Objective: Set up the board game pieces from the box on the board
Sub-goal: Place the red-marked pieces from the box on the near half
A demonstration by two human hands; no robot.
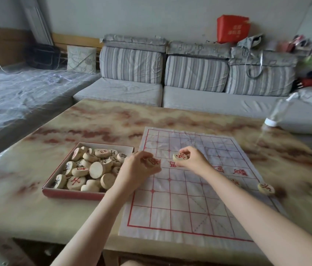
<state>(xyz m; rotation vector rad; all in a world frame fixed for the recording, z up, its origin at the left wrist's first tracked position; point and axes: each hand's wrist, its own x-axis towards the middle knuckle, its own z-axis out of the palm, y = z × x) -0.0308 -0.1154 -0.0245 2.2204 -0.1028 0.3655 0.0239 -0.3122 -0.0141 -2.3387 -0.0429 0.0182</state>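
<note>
A paper board (187, 191) with a red grid lies on the marble table. To its left a shallow red box (68, 193) holds several round wooden pieces (86, 169) marked in red or black. My left hand (137, 169) hovers at the board's left edge, fingers curled round a red-marked piece (152, 161). My right hand (191, 158) pinches another red-marked piece (180, 156) just above the board's middle rows. One red-marked piece (266, 188) lies at the board's right edge.
The marble table (97, 123) stretches beyond the board. A clear plastic bottle (277, 112) stands at its far right corner. A grey striped sofa (189, 77) runs behind the table, with bags and clothes piled at its right end.
</note>
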